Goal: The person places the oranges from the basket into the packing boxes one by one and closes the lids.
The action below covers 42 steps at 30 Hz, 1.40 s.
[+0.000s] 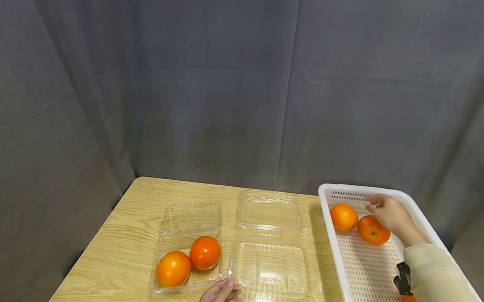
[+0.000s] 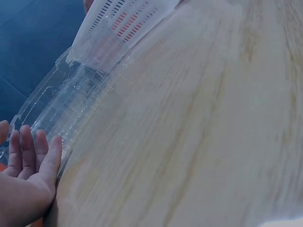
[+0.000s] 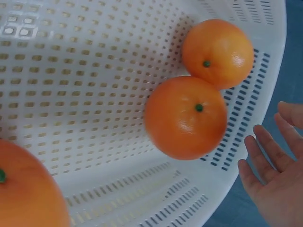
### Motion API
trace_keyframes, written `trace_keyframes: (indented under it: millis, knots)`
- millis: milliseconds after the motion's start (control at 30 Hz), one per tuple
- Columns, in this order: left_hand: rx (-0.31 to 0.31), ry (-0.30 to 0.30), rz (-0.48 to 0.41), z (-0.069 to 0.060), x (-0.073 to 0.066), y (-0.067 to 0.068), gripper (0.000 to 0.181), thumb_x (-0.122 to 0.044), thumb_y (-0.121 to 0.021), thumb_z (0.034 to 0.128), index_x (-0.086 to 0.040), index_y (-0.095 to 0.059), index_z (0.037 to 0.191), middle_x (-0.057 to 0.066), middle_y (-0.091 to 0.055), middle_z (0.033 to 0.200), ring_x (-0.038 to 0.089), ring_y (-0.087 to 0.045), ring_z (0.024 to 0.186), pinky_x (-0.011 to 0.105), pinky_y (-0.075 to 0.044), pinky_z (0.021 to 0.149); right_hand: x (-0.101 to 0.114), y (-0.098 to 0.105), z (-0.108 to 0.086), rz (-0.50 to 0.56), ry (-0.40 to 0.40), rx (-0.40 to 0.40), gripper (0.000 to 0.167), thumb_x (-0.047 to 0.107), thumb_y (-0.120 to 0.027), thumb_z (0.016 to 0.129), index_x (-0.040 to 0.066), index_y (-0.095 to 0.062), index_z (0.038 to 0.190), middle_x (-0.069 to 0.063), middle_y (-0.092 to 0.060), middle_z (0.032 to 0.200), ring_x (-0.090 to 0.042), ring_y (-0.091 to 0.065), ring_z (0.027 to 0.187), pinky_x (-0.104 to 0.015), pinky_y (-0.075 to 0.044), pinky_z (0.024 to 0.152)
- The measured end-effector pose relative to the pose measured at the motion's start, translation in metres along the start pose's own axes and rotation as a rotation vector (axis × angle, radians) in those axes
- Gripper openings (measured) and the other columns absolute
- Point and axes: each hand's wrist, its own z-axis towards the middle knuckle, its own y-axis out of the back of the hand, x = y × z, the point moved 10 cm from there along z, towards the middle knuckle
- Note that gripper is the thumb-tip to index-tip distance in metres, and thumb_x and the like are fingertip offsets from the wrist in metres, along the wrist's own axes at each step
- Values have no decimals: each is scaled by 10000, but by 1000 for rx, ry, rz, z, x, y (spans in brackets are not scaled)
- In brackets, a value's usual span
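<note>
My right hand (image 1: 389,215) hovers over the far end of a white perforated basket (image 1: 344,279), its fingers loosely spread and holding nothing. Just below it lie two oranges, one at the far left (image 1: 344,217) and one beside it (image 1: 373,230); the right wrist view shows their green stem ends. A third orange (image 3: 23,189) sits nearer in the basket, partly hidden by the sleeve in the head view. My left hand (image 1: 219,298) touches the near right corner of a clear plastic clamshell box (image 1: 206,285), fingers relaxed. Two oranges (image 1: 173,269) rest in that box.
A second clear clamshell box (image 1: 274,268) lies with its lid folded back between the first box and the basket. All stand on a wood-grain table (image 1: 124,236). Grey curtains (image 1: 212,98) hang behind and to the sides.
</note>
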Motion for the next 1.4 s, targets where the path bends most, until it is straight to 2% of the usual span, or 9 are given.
trace_keyframes:
  millis: [367,667,833,900,1033,1133,1400]
  knots:
    - [20,2,-12,2,1,-1,167,-218,-654,977,-63,-674,1036,-23,-661,925,93,-637,906,316,-571,869,-24,-16,-5,15,-123,63,411,113,-593,951,-179,-531,1234,-421,-508,1244,-538,-536,1061,-678,-411,964]
    - [17,0,21,3,0,-3,182,-213,-630,990,-41,-675,1030,-18,-657,920,89,-637,899,309,-572,861,-33,-20,-7,-13,-166,96,475,139,-609,931,-193,-492,1250,-438,-515,1208,-545,-543,1046,-652,-452,917]
    - [13,5,10,4,2,-1,154,-196,-636,986,-52,-690,994,-19,-662,912,87,-643,890,300,-576,846,-34,-25,-5,-25,-171,118,507,138,-620,915,-207,-475,1257,-440,-521,1201,-558,-524,1077,-650,-431,943]
    - [16,3,6,5,2,-1,155,-195,-640,983,-49,-690,996,-21,-665,914,86,-644,893,301,-576,847,-33,-28,-4,-29,-157,135,529,137,-646,898,-225,-466,1240,-433,-540,1168,-535,-541,1036,-637,-438,936]
    - [17,14,0,5,3,1,247,-235,-673,964,-10,-665,1066,-17,-665,928,89,-646,907,314,-573,861,-31,-35,-4,-15,-141,175,583,106,-708,858,-264,-442,1222,-427,-551,1131,-466,-555,934,-627,-450,927]
    - [15,21,-2,5,3,1,313,-258,-688,954,11,-646,1108,-13,-665,934,93,-646,912,321,-572,866,-33,-38,-7,-1,-151,188,616,75,-732,834,-275,-420,1232,-435,-532,1144,-471,-547,940,-646,-432,951]
    - [17,21,-9,4,4,0,205,-217,-647,982,-28,-667,1059,-22,-668,919,88,-645,898,305,-575,852,-40,-43,-7,-2,-136,169,641,69,-762,811,-268,-413,1231,-432,-535,1121,-508,-537,963,-660,-417,954]
